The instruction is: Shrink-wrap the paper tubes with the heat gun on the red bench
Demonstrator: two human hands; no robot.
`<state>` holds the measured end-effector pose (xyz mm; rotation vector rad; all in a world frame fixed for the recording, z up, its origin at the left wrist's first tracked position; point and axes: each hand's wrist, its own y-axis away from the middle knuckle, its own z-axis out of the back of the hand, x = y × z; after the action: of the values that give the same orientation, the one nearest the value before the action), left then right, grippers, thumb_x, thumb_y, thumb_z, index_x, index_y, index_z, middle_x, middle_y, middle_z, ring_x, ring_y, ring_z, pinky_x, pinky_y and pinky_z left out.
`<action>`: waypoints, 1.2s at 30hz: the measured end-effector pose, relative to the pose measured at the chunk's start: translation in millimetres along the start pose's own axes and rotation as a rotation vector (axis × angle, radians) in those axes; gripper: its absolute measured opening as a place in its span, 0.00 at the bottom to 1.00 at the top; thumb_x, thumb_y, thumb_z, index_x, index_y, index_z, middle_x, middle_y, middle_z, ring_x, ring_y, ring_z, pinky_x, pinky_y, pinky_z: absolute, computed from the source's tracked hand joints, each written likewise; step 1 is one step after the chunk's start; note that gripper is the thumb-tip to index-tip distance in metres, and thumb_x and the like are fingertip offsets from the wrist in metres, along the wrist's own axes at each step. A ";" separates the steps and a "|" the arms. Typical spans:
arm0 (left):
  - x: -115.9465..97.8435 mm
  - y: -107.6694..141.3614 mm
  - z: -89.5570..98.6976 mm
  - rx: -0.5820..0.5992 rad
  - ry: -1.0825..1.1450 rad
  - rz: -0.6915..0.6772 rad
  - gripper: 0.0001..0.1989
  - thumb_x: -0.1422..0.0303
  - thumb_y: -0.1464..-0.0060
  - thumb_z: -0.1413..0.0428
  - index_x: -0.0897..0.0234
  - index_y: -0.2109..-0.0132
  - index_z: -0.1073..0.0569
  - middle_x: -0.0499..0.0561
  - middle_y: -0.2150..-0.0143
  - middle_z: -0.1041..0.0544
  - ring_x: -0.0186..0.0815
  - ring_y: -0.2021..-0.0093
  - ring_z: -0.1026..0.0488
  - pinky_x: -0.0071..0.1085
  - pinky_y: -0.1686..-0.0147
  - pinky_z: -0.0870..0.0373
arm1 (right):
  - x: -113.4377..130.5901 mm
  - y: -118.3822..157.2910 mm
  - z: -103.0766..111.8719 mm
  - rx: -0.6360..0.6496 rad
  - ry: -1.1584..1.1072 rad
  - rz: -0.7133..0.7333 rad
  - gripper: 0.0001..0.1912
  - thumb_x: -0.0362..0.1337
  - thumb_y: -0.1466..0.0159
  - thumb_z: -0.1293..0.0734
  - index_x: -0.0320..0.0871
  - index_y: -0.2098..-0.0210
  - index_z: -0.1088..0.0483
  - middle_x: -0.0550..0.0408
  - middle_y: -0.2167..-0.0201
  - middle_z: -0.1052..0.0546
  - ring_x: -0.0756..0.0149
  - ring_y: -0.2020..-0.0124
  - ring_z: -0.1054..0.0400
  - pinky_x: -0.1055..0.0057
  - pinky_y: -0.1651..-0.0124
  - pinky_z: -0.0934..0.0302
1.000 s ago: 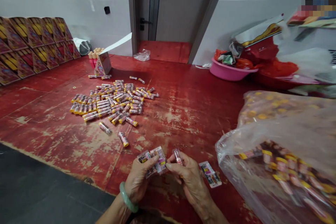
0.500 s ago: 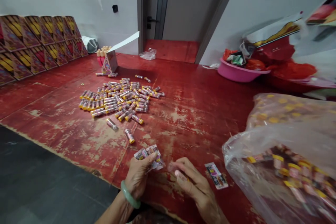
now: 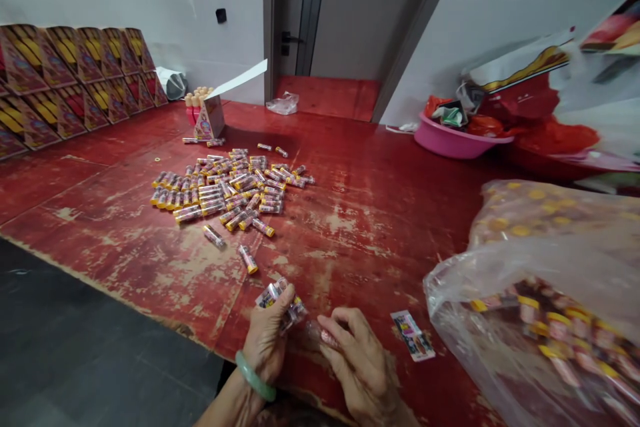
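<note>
1. Closely held at six o'clock, a bunch of clear labelled tubes (image 3: 279,300) is gripped in the left hand (image 3: 265,340), its fingers curled and pressed together around the bunch. A pale green bangle (image 3: 255,377) is worn on that wrist.
2. Just beside it, a single clear tube (image 3: 320,335) is pinched between the thumb and fingers (image 3: 333,340) of the right hand (image 3: 357,360). That tube is slightly blurred, so the exact points of finger contact cannot be told.
3. The single tube lies between the two hands and nearer the right. Its long axis runs roughly side to side, with its free end pointed toward the bunch at nine o'clock from the right fingers. The hands are close but not clearly touching.
4. A printed paper label (image 3: 413,335) is laid flat on the worn red table (image 3: 350,240) at three o'clock from the right hand, untouched.
5. At four o'clock, a clear plastic bag (image 3: 525,320) is packed with yellow-capped tubes.
6. At twelve o'clock, a loose pile of yellow-capped tubes (image 3: 225,187) is spread across the table, with stray tubes (image 3: 247,259) lying nearer the hands.
7. Farther off, rows of printed cartons (image 3: 75,73) are stood along the wall at ten o'clock, and a pink basin (image 3: 463,140) holding red bags is placed at one o'clock.
</note>
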<state>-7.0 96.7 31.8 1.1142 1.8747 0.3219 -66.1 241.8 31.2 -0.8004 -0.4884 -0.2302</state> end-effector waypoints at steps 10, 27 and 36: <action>5.4 -0.6 -8.5 -0.025 0.091 0.095 0.31 0.63 0.86 0.23 0.68 0.69 0.26 0.48 0.74 0.23 0.32 0.75 0.28 0.24 0.76 0.28 | -7.9 2.4 -8.2 -0.035 0.252 0.135 0.19 0.18 0.36 0.41 0.25 0.46 0.35 0.36 0.58 0.34 0.52 0.57 0.38 0.58 0.62 0.33; 24.0 -1.3 2.9 0.298 -0.176 -0.002 0.20 0.60 0.62 0.28 0.69 0.68 0.25 0.48 0.74 0.26 0.29 0.74 0.33 0.23 0.73 0.35 | 0.8 -3.7 -19.1 -0.217 0.600 0.254 0.07 0.20 0.35 0.38 0.31 0.62 0.29 0.39 0.63 0.24 0.48 0.57 0.28 0.54 0.57 0.28; 2.0 5.3 -3.6 0.375 -0.132 0.064 0.19 0.60 0.61 0.28 0.67 0.66 0.22 0.50 0.70 0.24 0.31 0.71 0.30 0.25 0.68 0.30 | -3.9 -13.2 28.8 0.011 -0.078 -0.133 0.19 0.44 0.29 0.39 0.41 0.43 0.38 0.43 0.48 0.32 0.68 0.62 0.28 0.75 0.54 0.30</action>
<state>-7.3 102.1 35.9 1.4104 1.8278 -0.0726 -83.9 254.0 54.6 -0.7685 -0.6172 -0.3199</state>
